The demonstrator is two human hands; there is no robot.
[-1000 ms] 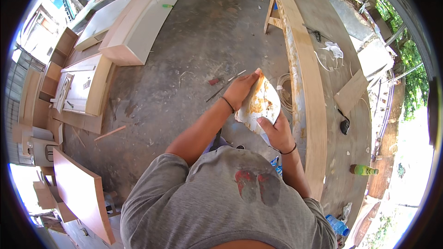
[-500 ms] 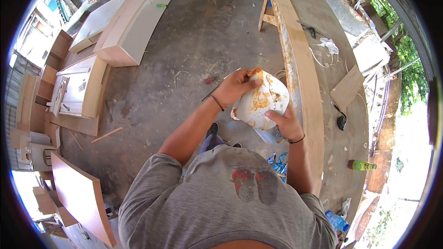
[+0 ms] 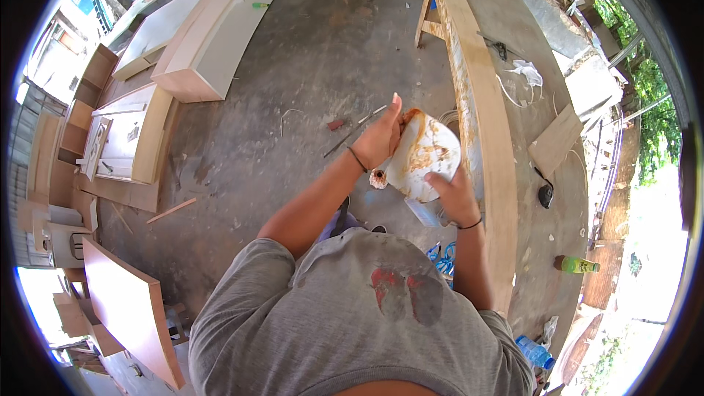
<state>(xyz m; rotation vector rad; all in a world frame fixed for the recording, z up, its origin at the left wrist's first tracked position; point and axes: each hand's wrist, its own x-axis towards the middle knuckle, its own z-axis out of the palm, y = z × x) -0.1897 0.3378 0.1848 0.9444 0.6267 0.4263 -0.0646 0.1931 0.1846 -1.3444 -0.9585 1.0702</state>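
My right hand grips a white, rounded flat piece at its lower right edge, thumb on top. Brown smears cover the upper part of the piece, which is tilted in front of me. At its upper left edge is my left hand, thumb raised and fingers curled, beside a brown clump. What those fingers hold is hidden. Below the left wrist shows a small pale round thing with a dark centre. A light-coloured flat item lies under the piece.
A long wooden board on edge runs along the right, beside a worktop with a tape measure and a green bottle. Unfinished cabinets stand at left. A thin dark rod and a wood strip lie on the floor.
My left thumb has lifted off the white piece and points up; the left hand has turned. More of the pale round thing now shows. The right hand keeps its hold.
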